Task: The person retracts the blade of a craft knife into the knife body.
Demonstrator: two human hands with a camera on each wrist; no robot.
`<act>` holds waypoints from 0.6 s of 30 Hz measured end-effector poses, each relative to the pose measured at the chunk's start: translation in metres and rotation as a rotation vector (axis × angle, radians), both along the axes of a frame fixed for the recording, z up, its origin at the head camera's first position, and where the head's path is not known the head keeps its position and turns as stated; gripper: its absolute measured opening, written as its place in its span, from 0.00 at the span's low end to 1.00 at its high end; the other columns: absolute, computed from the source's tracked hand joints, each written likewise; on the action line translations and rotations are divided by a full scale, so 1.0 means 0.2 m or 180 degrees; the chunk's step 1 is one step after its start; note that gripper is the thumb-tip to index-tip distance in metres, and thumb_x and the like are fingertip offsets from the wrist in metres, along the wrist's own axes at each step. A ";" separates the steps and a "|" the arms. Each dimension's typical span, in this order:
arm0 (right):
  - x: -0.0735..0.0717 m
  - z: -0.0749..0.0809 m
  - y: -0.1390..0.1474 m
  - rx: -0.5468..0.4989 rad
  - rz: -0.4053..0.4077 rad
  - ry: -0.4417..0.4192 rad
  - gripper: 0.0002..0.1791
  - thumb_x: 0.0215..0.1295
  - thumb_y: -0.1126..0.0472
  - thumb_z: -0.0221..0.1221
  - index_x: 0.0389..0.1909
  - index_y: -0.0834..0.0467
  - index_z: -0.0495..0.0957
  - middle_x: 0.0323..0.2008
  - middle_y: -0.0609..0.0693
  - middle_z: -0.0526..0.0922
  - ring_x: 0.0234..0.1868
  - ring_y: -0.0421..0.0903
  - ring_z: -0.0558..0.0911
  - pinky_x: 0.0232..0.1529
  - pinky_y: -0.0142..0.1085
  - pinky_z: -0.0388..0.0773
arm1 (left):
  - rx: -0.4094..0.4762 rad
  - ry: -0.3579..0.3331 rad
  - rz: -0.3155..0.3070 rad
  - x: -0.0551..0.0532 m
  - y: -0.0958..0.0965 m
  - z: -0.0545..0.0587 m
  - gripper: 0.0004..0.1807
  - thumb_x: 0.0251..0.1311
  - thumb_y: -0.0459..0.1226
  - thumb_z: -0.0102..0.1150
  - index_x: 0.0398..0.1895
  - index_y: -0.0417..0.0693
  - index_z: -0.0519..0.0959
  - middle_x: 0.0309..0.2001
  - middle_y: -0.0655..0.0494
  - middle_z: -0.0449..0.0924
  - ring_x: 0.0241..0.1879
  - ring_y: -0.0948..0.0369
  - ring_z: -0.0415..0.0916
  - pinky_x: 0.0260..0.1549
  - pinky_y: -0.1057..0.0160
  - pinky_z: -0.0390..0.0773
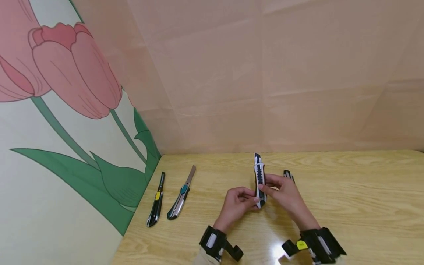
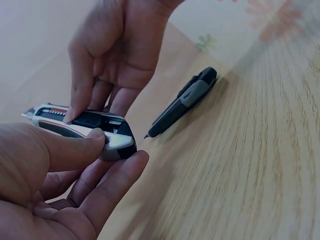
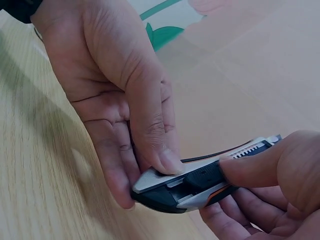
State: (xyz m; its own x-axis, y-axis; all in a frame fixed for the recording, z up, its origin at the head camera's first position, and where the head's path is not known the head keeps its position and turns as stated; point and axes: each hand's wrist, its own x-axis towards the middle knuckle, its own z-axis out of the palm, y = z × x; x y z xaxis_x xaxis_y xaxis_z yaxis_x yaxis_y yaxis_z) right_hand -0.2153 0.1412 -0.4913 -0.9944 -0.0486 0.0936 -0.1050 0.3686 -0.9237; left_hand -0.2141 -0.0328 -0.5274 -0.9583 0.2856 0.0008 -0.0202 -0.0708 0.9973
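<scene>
In the head view a silver and black utility knife [image 1: 260, 180] stands between both hands, tip pointing away, with a short length of blade out at the front. My left hand [image 1: 236, 204] pinches its rear end between thumb and fingers. The right hand [image 1: 286, 193] grips the middle of the body. In the right wrist view the right thumb [image 3: 255, 167] lies against the black slider [image 3: 204, 176]. The left thumb [image 2: 80, 150] presses on the silver casing near the butt in the left wrist view.
Another cutter [image 1: 289, 175], dark and grey, lies on the wooden table [image 1: 364, 206] behind the right hand, partly hidden by it. To the left lie a black and yellow cutter [image 1: 155, 206] and a silver and teal cutter [image 1: 179, 200] with its blade extended. A pinkish sheet [image 1: 265, 73] hangs behind.
</scene>
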 end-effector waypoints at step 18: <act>0.00 -0.02 -0.02 0.0025 0.0049 0.0075 0.22 0.58 0.60 0.64 0.55 0.54 0.76 0.41 0.54 0.84 0.44 0.49 0.78 0.39 0.40 0.78 | -0.0022 0.0087 0.0052 -0.02 -0.02 -0.04 0.09 0.49 0.27 0.66 0.35 0.36 0.81 0.30 0.46 0.82 0.30 0.54 0.83 0.35 0.50 0.85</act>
